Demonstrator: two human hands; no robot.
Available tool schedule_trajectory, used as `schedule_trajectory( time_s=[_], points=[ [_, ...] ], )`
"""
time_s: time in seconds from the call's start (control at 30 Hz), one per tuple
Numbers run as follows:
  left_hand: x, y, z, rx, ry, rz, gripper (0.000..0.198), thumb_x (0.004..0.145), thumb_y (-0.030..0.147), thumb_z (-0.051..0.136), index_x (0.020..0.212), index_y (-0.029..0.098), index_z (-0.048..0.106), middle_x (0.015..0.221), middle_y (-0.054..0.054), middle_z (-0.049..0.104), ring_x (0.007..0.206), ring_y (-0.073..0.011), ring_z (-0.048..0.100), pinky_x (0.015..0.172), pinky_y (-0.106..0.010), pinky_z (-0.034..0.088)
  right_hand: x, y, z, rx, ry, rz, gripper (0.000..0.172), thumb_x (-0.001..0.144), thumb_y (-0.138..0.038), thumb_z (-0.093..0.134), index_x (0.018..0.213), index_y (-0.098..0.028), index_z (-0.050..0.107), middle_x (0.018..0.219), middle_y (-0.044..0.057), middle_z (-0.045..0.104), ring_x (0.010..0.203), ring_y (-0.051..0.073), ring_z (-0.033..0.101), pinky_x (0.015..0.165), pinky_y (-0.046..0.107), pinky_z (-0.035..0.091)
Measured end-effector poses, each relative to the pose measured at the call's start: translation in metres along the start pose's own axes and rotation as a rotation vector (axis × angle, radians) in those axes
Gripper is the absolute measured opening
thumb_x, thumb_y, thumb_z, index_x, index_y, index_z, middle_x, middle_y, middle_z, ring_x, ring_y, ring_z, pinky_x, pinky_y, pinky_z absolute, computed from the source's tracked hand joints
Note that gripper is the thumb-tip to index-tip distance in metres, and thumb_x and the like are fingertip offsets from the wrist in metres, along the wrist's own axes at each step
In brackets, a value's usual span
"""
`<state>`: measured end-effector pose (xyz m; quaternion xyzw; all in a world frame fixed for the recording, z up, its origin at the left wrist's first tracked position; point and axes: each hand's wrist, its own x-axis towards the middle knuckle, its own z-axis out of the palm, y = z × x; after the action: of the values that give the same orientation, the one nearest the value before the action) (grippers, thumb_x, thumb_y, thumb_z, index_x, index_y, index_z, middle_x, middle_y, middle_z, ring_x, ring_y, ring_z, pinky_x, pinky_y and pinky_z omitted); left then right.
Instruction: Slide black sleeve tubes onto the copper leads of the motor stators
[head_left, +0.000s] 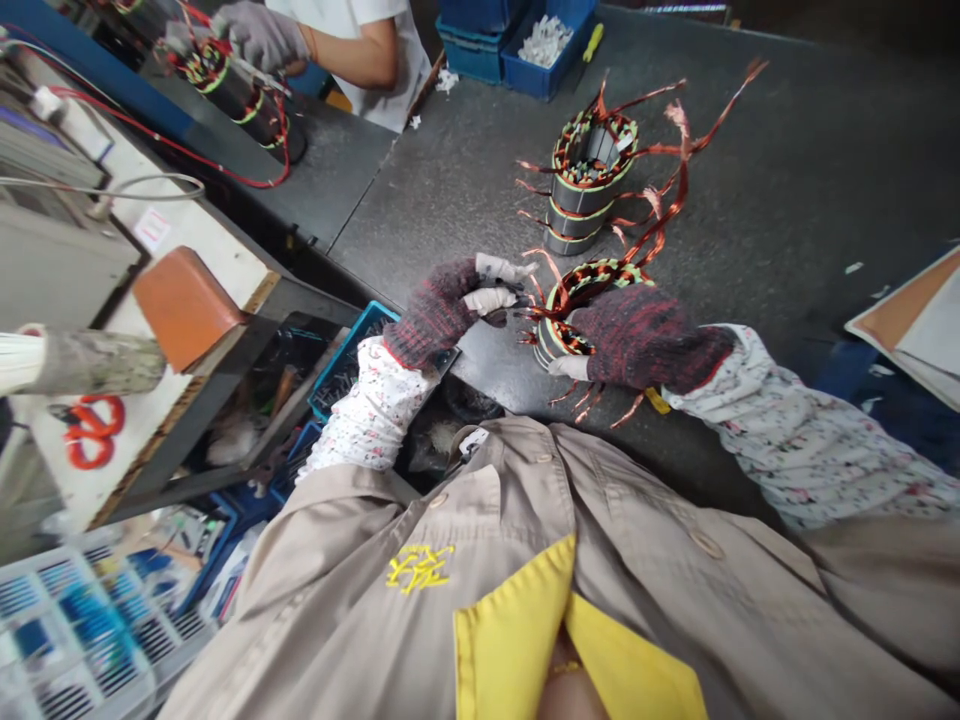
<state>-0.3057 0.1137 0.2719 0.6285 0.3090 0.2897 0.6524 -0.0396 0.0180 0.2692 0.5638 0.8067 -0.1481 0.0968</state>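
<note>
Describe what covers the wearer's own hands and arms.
The left hand and right hand wear dark knit gloves flecked with red, with pale finger coverings. White sleeves with a small floral-looking print cover the forearms, meeting tan jacket sleeves.

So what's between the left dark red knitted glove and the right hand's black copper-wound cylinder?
In the head view, reddish copper wire ends poke from the cylinder toward the glove.
</note>
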Motion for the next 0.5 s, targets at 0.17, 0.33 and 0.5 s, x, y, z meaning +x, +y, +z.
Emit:
schedule_trajectory(
  time_s=[0.17, 0.33, 0.5],
  points=[
    [-0.002, -0.016, -0.005, -0.044, 0.126, -0.079, 0.051, 0.084, 0.054, 0.102, 0.116, 0.02, 0.081, 0.128, -0.012, 0.087, 0.094, -0.0208, 0.082, 0.075, -0.03, 0.069, 0.001, 0.002, 0.006, 0.001, 0.024, -0.011, 0.051, 0.094, -0.055, 0.085, 0.13, -0.02, 0.086, 0.118, 0.018, 0.084, 0.109, 0.04, 0.078, 0.092, 0.046, 0.053],
    [-0.022, -0.033, 0.001, -0.064, 0.18, -0.217, 0.06, 0.081, 0.062, 0.102, 0.116, 0.019, 0.08, 0.129, -0.012, 0.086, 0.096, -0.0205, 0.082, 0.082, -0.033, 0.072, 0.003, 0.002, 0.008, 0.01, -0.012, -0.007, 0.053, 0.099, -0.061, 0.077, 0.13, -0.018, 0.085, 0.119, 0.018, 0.082, 0.108, 0.04, 0.075, 0.092, 0.047, 0.05],
    [-0.028, -0.033, 0.019, -0.138, 0.186, -0.258, 0.056, 0.082, 0.059, 0.101, 0.115, 0.017, 0.083, 0.131, -0.013, 0.087, 0.093, -0.0208, 0.082, 0.084, -0.035, 0.074, 0.005, 0.009, 0.02, 0.013, 0.027, -0.011, 0.055, 0.096, -0.062, 0.077, 0.129, -0.019, 0.084, 0.117, 0.018, 0.081, 0.104, 0.038, 0.072, 0.092, 0.047, 0.049]
  ],
)
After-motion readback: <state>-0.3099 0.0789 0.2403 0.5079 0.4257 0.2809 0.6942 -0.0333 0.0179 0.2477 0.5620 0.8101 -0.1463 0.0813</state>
